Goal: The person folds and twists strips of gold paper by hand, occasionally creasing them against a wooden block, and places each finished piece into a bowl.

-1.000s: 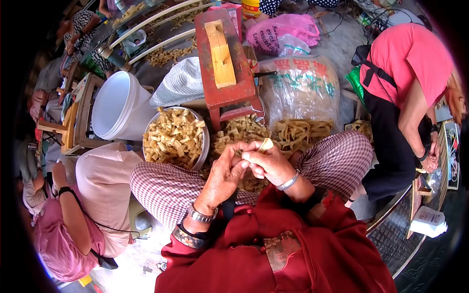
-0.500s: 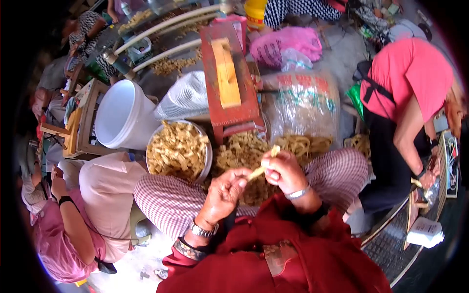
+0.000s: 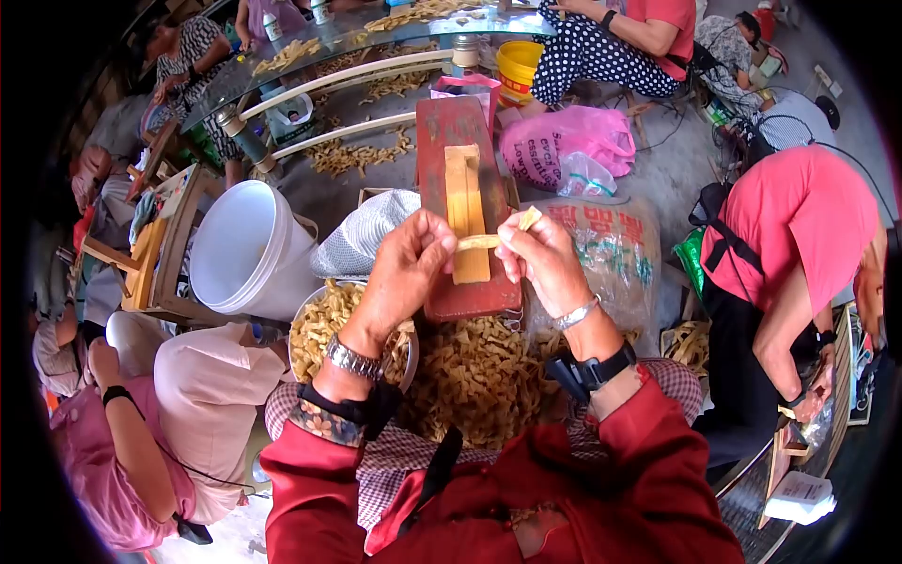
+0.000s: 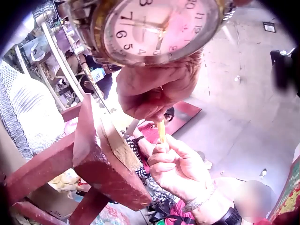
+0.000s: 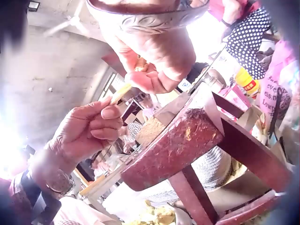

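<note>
Between my two hands a pale yellow, leathery-looking strip point(image 3: 478, 242) is stretched level, over a wooden block point(image 3: 464, 193) on a red bench point(image 3: 434, 132). My left hand point(image 3: 406, 263) pinches its left end between thumb and fingers. The right hand point(image 3: 548, 266) grips the other end, and a short tip sticks out above its fingers. In the left wrist view the strip point(image 4: 161, 131) spans the gap between both hands; the right wrist view also shows the strip point(image 5: 121, 93) pinched at each end. Below my forearms lies a heap of folded yellow pieces point(image 3: 479, 376).
A tub of similar pieces point(image 3: 315, 329) stands left of the heap, with a white bucket point(image 3: 246, 249) behind it. Beyond the bench are a pink bag point(image 3: 564, 146) and a clear plastic sack point(image 3: 611, 244). People sit close on both sides, one in pink point(image 3: 799, 226) at right.
Both hands have moved forward from my lap to over the bench, carrying the strip. It is now held straight between them, and the view has tilted up.
</note>
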A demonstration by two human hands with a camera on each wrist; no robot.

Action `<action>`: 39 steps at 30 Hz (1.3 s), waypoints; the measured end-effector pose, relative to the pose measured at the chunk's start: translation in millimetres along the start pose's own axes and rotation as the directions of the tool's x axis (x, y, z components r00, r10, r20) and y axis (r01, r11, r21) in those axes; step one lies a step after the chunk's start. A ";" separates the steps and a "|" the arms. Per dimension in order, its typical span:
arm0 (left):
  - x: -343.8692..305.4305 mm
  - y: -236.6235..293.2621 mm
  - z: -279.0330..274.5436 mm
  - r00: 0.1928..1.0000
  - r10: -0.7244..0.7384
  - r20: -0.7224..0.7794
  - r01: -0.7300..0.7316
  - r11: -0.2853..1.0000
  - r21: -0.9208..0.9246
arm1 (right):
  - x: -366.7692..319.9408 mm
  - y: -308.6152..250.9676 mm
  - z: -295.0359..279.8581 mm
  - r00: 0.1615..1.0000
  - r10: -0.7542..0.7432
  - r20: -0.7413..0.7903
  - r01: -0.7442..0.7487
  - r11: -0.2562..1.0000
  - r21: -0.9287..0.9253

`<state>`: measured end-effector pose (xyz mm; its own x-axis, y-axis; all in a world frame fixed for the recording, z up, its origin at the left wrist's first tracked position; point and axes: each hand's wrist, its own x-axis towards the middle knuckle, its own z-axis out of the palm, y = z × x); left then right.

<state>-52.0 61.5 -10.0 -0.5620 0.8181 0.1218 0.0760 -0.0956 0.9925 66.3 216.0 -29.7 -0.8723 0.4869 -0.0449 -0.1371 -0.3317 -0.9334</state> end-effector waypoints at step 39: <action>18.1 -21.6 -14.7 0.968 -0.245 0.055 0.251 0.955 -0.158 | 0.1 6.5 -9.6 0.990 0.107 0.094 -0.063 0.922 -0.382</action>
<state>-75.9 70.0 -29.1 -0.5171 0.8466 -0.1260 -0.1987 0.0245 0.9798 69.8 221.6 -39.2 -0.9224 0.3700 -0.1109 0.1082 -0.0280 -0.9937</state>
